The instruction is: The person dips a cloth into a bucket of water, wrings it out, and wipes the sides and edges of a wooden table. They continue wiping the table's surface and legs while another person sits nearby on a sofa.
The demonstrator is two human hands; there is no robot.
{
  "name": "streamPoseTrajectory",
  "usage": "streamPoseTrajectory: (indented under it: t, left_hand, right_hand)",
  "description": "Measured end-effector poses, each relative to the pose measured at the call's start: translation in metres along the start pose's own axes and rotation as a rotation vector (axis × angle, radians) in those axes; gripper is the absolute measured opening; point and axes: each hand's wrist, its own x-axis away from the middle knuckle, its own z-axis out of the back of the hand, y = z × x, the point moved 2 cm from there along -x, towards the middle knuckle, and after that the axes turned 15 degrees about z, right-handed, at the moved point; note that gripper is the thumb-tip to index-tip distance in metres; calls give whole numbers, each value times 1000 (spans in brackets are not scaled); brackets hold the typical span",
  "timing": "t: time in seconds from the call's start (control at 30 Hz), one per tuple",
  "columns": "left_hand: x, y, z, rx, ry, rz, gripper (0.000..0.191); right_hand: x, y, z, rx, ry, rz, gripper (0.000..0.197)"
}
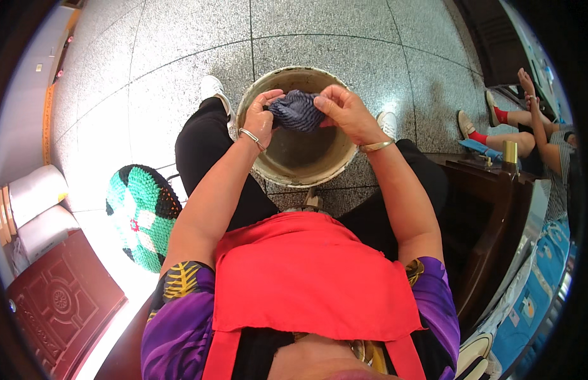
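Between my two hands is a dark blue-grey piece of ribbed fabric (298, 111), bunched up, perhaps knitted. My left hand (261, 116) grips its left end, and my right hand (344, 111) pinches its right side between thumb and fingers. Both hands are above a round, worn bucket (306, 178) with a pale rim and brownish inside. The bucket stands on the floor between my feet. Its bottom looks dark; whether it holds water I cannot tell. The fabric hides part of the bucket's far inner wall.
A stool with a green and black crocheted cover (141, 218) stands at my left. Dark wooden furniture (489, 237) is close on my right. Another person's legs (508, 137) and hands show at the far right. A carved red-brown door (66, 299) is at lower left.
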Motion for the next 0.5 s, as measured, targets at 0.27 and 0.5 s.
streamPoseTrajectory:
  t: [0.27, 0.5]
  left_hand:
    - [16, -1, -6, -28, -157, -143, 41]
    - [-15, -24, 40, -181, 18, -28, 28]
  right_hand:
    - [-1, -51, -13, -426, -71, 5, 23]
    - [-14, -29, -20, -217, -25, 139, 21]
